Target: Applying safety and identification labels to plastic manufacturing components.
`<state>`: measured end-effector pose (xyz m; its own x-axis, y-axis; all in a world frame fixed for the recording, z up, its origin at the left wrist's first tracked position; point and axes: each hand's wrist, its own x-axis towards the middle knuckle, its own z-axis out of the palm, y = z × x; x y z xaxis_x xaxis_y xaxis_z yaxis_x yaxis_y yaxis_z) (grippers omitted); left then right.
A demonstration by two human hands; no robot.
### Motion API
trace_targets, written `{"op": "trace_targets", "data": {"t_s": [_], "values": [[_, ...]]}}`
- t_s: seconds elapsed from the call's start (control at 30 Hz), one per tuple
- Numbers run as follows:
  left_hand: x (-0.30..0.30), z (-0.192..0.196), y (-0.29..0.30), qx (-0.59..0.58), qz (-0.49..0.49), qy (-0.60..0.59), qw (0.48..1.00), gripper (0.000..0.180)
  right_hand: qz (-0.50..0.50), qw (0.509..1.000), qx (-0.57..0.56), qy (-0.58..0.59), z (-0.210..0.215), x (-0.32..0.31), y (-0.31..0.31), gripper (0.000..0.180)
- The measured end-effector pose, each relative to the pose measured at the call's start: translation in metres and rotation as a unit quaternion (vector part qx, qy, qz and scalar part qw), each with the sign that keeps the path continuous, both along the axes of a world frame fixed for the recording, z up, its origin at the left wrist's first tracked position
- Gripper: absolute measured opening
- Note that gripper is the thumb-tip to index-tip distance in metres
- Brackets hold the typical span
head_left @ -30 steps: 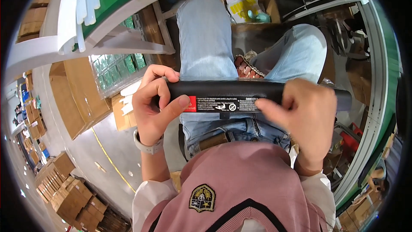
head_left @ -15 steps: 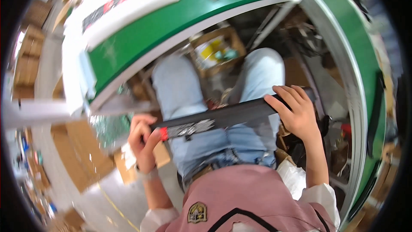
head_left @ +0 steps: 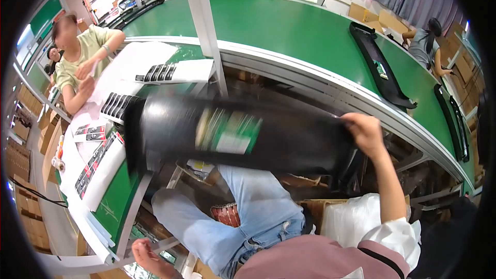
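A long black plastic panel [head_left: 299,137] hangs slanted over my lap, smeared by motion. My right hand [head_left: 366,133] is closed on its right end, at the upper corner. A green and white label [head_left: 235,137] shows on the panel's broad face. The panel's left end reaches over the side bench, near the sheets of black stickers. Down at the lower left, my left hand [head_left: 150,259] is apart from the panel, its fingers loosely bent with nothing visible in them.
Black sticker strips [head_left: 93,168] lie on white sheets on the green side bench at left. Another black panel [head_left: 382,67] rests on the green conveyor [head_left: 294,31] ahead. A metal post [head_left: 200,15] stands between them. A co-worker [head_left: 80,57] sits at left.
My left hand has let go of the panel and dropped to the lower left. The panel has risen from my lap, its broad labelled face now showing. The view has swung up toward the conveyor.
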<state>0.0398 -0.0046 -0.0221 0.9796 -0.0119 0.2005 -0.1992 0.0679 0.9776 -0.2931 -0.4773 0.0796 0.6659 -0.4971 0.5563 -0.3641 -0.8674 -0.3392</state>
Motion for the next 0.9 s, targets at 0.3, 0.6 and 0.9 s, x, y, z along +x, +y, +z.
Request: {"op": "trace_targets", "data": {"t_s": [0.3, 0.6, 0.9], "values": [[-0.037, -0.022, -0.075, 0.026, -0.169, 0.073, 0.983, 0.016, -0.388, 0.920, 0.038, -0.029, 0.021, 0.009, -0.208, 0.029], [-0.039, -0.092, -0.048, 0.090, -0.220, 0.183, 0.954, 0.010, -0.311, 0.935, 0.100, -0.143, -0.026, 0.116, -0.345, 0.058], [-0.036, -0.066, -0.121, -0.007, -0.233, 0.164, 0.959, 0.016, -0.174, 0.965, -0.032, 0.193, -0.033, -0.212, -0.249, 0.041]]}}
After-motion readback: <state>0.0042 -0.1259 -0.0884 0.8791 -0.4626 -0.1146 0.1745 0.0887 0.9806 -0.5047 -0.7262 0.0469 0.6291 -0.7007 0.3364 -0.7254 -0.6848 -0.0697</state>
